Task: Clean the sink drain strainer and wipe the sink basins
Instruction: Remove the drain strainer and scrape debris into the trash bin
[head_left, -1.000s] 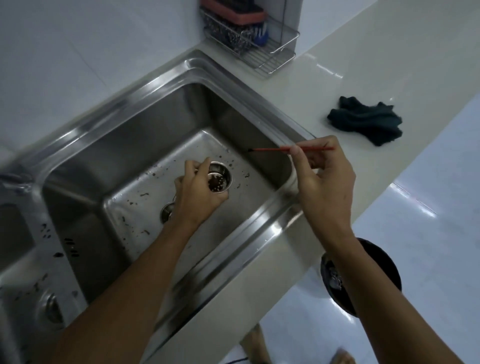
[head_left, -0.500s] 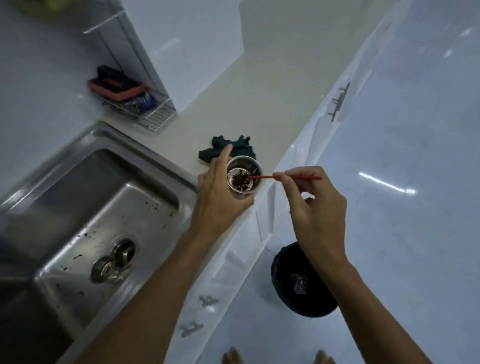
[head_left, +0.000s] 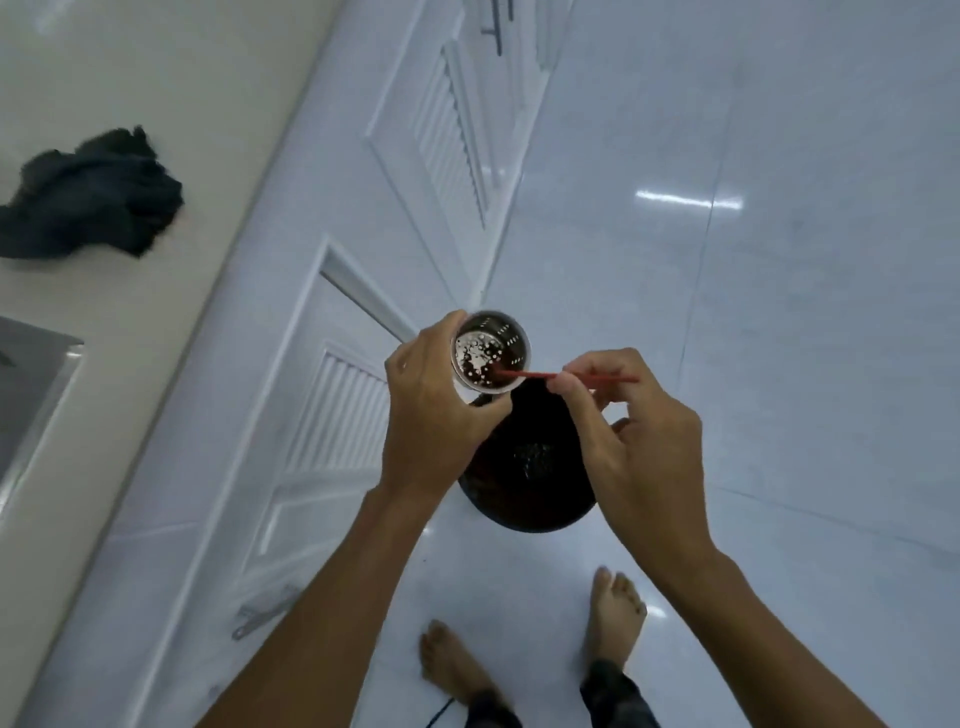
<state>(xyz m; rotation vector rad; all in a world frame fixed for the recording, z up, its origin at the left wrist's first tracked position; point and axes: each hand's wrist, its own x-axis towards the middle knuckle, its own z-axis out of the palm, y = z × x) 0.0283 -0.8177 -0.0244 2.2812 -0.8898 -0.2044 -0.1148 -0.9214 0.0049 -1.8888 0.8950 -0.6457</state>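
Observation:
My left hand (head_left: 434, 410) grips the metal drain strainer (head_left: 491, 353), a small perforated cup with dark debris inside, and holds it over the black bin (head_left: 530, 467) on the floor. My right hand (head_left: 631, 431) pinches a thin red stick (head_left: 571, 375) whose tip pokes into the strainer's debris. Only a corner of the steel sink (head_left: 31, 384) shows at the far left edge.
A dark crumpled cloth (head_left: 88, 195) lies on the pale countertop (head_left: 156, 78) at upper left. White louvred cabinet doors (head_left: 332, 426) run below the counter. The glossy white tiled floor (head_left: 779, 260) spreads to the right. My bare feet (head_left: 613, 618) stand near the bin.
I have carried the strainer from the sink basin rightward, past the counter edge, to over the bin. The red stick's tip has gone into the strainer. The view has swung right and down.

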